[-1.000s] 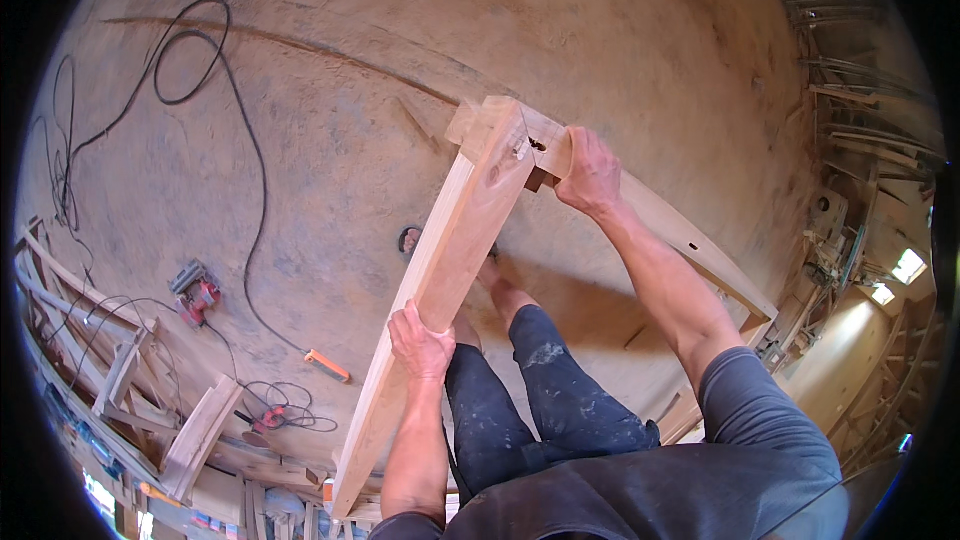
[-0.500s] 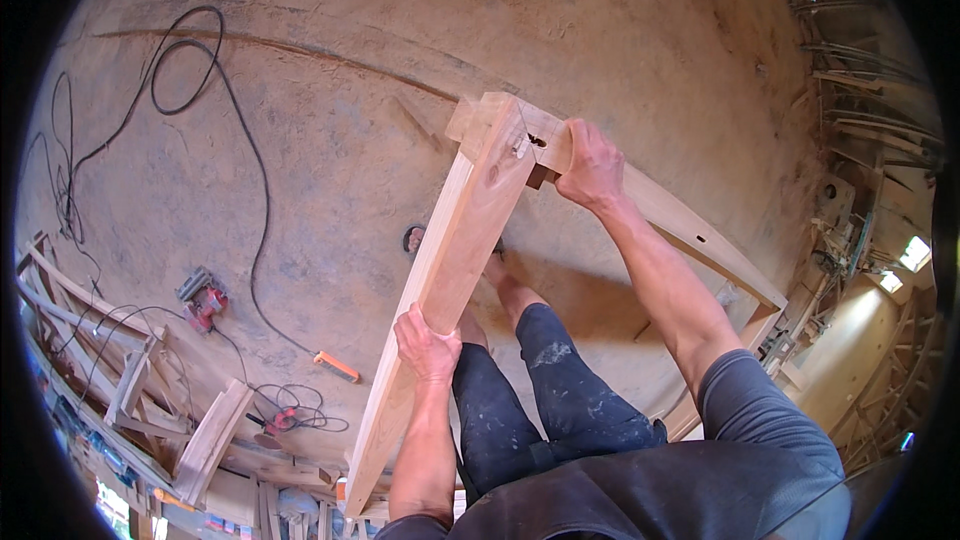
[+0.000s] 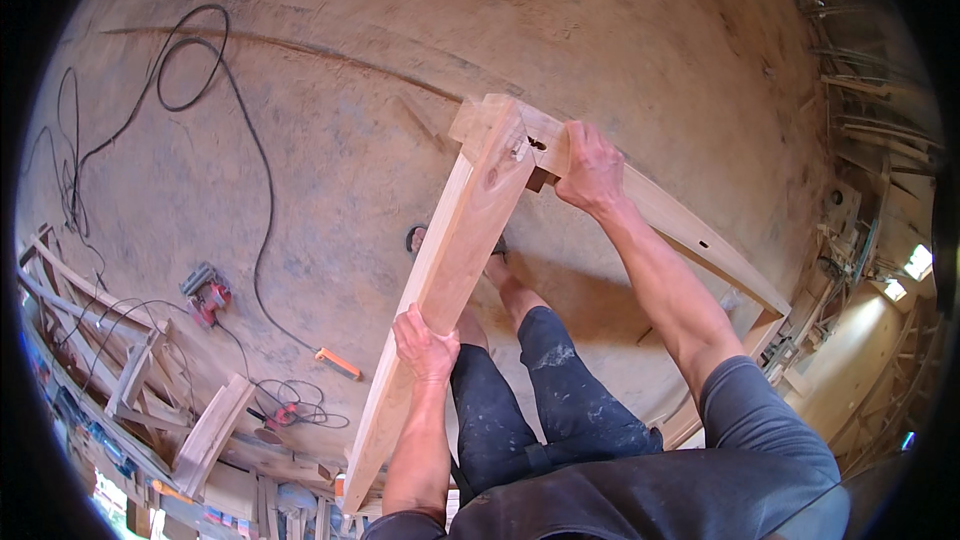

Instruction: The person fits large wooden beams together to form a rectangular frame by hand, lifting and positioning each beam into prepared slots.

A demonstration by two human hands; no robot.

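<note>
A large pale wooden frame stands around my legs, its two beams meeting at a corner joint in front of me. My left hand is wrapped round the left beam, near its middle. Just right of the corner, my right hand grips the right-hand beam, thumb side hidden. A dark slot shows in the wood by the joint, and a smaller hole sits farther along the right-hand beam. The undersides of both beams are hidden.
On the dusty floor at left lie a red and grey power tool, an orange socket strip and a long black cable. A red grinder lies among cords. Curved wooden pieces stand lower left; timber is stacked along the right.
Both hands keep their grip at the same places on the frame. The view has shifted very slightly; nothing else has visibly moved.
</note>
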